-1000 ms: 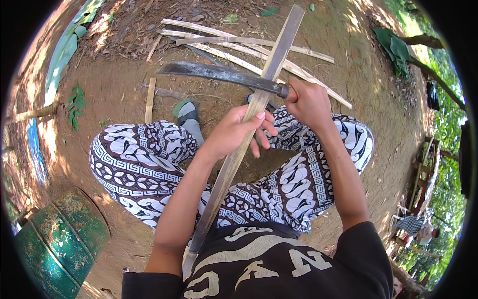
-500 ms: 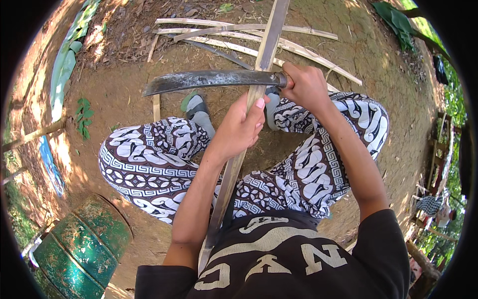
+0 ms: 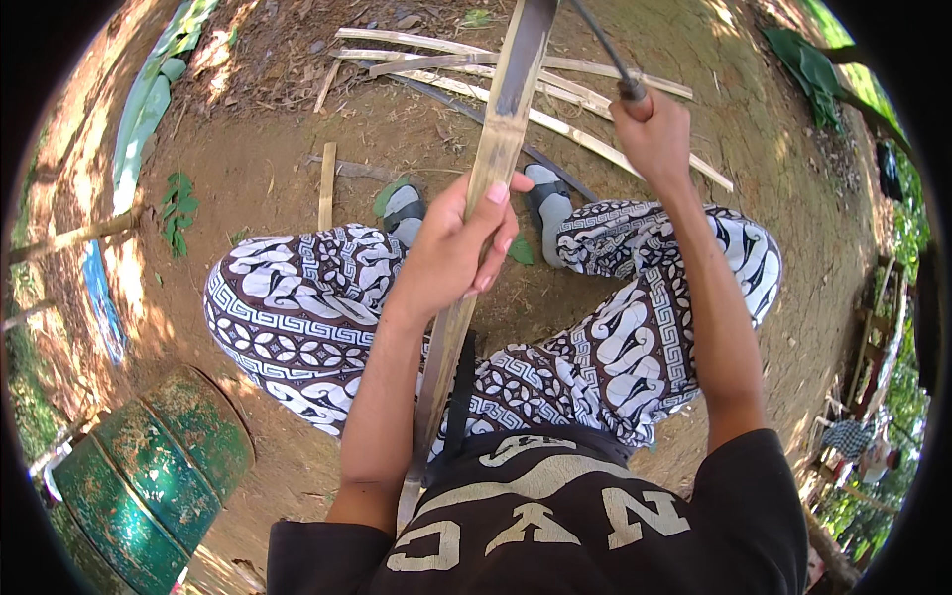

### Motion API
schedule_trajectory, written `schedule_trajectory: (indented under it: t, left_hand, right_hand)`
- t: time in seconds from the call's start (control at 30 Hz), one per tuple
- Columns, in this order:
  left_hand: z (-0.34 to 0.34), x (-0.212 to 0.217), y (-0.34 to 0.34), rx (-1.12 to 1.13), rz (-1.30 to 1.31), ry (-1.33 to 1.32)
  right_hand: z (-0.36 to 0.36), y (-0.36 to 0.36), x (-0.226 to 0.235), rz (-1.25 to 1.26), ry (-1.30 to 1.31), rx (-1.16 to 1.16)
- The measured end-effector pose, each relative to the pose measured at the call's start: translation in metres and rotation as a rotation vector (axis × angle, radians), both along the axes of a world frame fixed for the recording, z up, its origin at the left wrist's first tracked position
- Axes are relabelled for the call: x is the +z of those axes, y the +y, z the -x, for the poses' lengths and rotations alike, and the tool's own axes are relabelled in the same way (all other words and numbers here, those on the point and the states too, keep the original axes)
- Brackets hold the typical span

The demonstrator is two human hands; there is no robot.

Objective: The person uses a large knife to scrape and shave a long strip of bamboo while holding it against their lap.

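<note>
My left hand (image 3: pixel 458 243) is wrapped round a long bamboo strip (image 3: pixel 506 114), pale with dark patches. The strip slants from my lap up past the top of the view. In my right hand (image 3: pixel 652 134) is the dark handle of a machete (image 3: pixel 607 45), gripped in a fist at the upper right of the strip. Its blade points up and away, seen edge-on, and the tip lies outside the view. Blade and strip are apart.
Several split bamboo slats (image 3: pixel 595 104) lie crossed on the dirt beyond my feet. A short slat (image 3: pixel 326 186) lies left of my left foot. A rusty green drum (image 3: pixel 154 476) stands at the lower left. A long green leaf (image 3: pixel 144 119) lies at the upper left.
My right hand has lifted the machete up and away from the strip, turning the blade from across it to pointing forward. My left hand keeps its hold; the strip has shifted slightly left.
</note>
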State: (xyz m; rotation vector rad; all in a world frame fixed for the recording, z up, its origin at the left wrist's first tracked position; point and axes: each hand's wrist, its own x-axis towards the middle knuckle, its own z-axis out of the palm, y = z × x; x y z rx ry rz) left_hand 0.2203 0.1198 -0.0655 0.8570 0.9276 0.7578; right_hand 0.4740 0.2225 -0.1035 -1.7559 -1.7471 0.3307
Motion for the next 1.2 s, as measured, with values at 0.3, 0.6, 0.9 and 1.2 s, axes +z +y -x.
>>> schedule_trajectory:
  t: [0.3, 0.6, 0.9, 1.2]
  left_hand:
    - [0.004, -0.004, 0.006, 0.041, 0.055, 0.016]
    - [-0.002, -0.006, -0.001, 0.054, 0.037, 0.105]
    - [-0.004, -0.008, -0.001, 0.039, 0.085, 0.050]
    - [-0.004, -0.010, -0.001, 0.052, 0.122, 0.034]
  right_hand:
    - [0.048, -0.024, 0.008, -0.039, -0.165, 0.462]
    - [0.048, -0.017, -0.007, -0.087, -0.209, 0.481]
    - [0.019, 0.005, -0.023, -0.099, -0.246, 0.271]
    - [0.040, -0.015, -0.006, -0.154, -0.323, 0.498]
